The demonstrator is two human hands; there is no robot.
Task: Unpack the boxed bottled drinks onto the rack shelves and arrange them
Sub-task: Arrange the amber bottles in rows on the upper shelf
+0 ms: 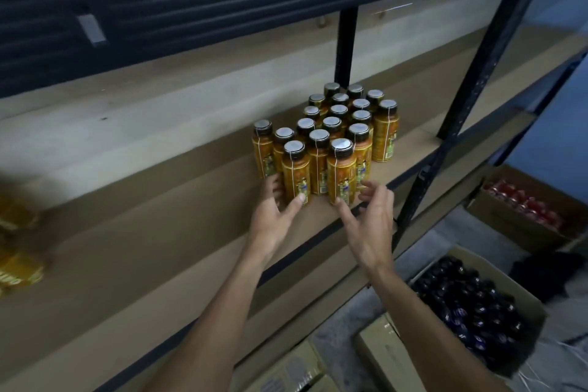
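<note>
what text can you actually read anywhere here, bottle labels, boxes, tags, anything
Nothing here reads clearly.
orange bottle labels: print and a small figure, too blurred to read.
yellow packs at far left: large letters, smeared by motion, unreadable.
cardboard boxes on the floor: faint print, too small to read.
grey tag at upper left: no text visible.

I am working bare-armed: my left forearm [222, 305] and right forearm [413, 312] are showing uncovered from the bottom edge of the frame to the wrists. My left hand [272, 210] and right hand [370, 216], mid-frame, are showing bare too, nails short.
</note>
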